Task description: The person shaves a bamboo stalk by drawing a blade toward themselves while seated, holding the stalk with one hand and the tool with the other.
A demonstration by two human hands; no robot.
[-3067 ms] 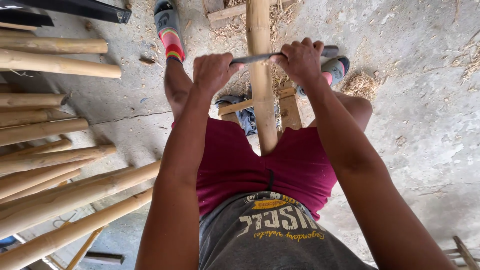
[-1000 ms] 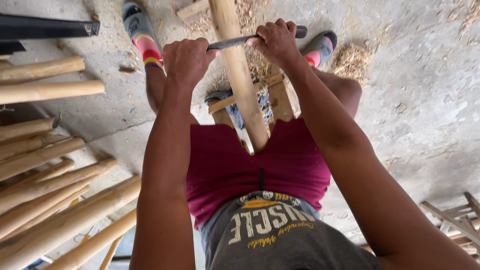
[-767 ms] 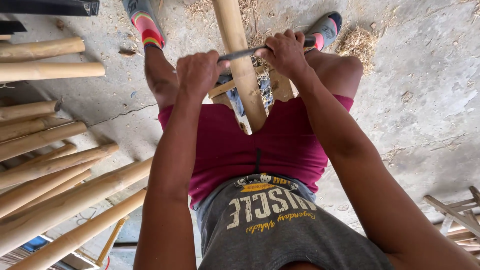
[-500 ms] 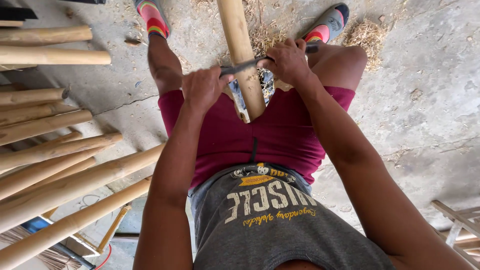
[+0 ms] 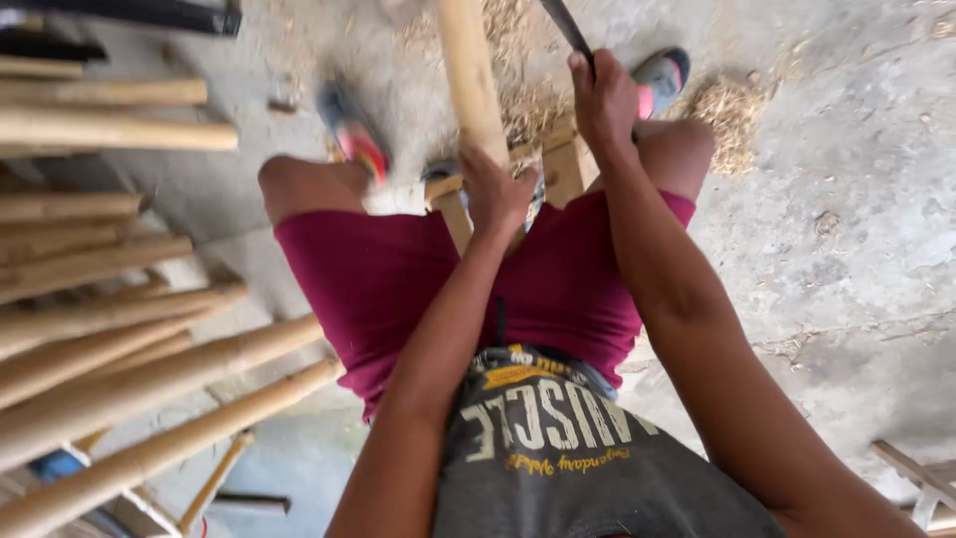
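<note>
Item, your left hand (image 5: 495,189): closed around the near end of the pale wooden pole (image 5: 468,70), low between your knees; half a second ago this hand was on the blade's left handle, so the two-handed pull has given way to a one-handed grip on the wood. Item, your right hand (image 5: 602,95): fist shut on one handle of the dark metal drawknife (image 5: 566,25), now lifted clear of the pole and angled up and away, where earlier it lay flat across it. Read this as the scraping stroke broken off while the pole is being handled. Left arm runs nearly straight down the middle; right arm reaches further out, wrist raised. Pole rests on a small wooden stand (image 5: 558,164) between your thighs, over maroon shorts (image 5: 398,289). Beyond: shavings (image 5: 722,110) on the concrete floor (image 5: 846,219), a stack of similar poles (image 5: 110,349) to your left.
</note>
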